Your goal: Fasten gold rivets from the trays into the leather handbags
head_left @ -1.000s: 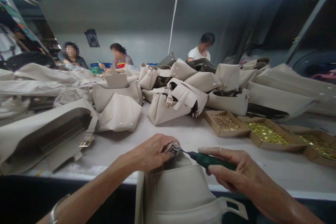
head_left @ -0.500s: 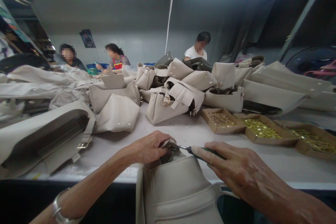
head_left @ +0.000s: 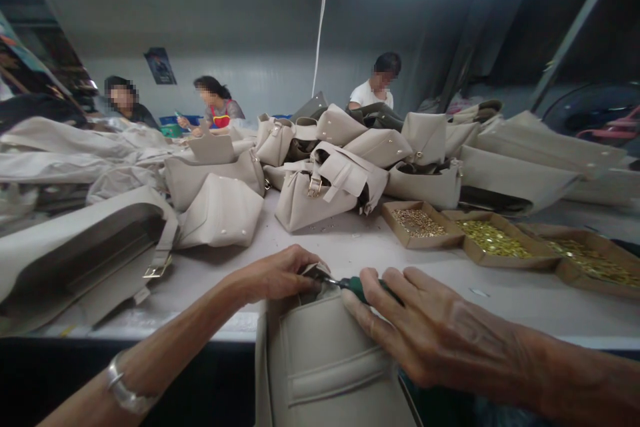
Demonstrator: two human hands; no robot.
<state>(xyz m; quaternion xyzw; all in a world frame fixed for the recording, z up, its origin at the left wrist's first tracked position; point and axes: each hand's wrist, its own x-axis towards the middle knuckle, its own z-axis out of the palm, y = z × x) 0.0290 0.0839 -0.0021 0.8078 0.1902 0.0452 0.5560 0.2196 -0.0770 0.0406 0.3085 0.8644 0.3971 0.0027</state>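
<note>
A beige handbag [head_left: 333, 340] stands at the table's front edge, right before me. At its top corner my left hand [head_left: 277, 273] is closed, thumb and fingers pinching the bag's edge. My right hand [head_left: 435, 320] wraps round the dark green handle of a screwdriver [head_left: 356, 287], which lies nearly level and points left. The screwdriver's metal shaft meets the pinched corner beside my left fingertips. Its tip, and whatever it touches there, are hidden by the bag's edge and my fingers.
Beige handbags [head_left: 320, 193] lie heaped across the table's far side. An open handbag with a buckled strap [head_left: 159, 267] lies at left. Cardboard trays hold small gold hardware [head_left: 420, 222] and yellowish pieces [head_left: 493, 238]. A clear scrap [head_left: 479, 292] lies near my right hand. Several people sit beyond.
My right hand has moved left and closer to the bag's corner, its fingers shifted on the screwdriver's handle. The clear scrap has come into sight. My left hand keeps its pinch.
</note>
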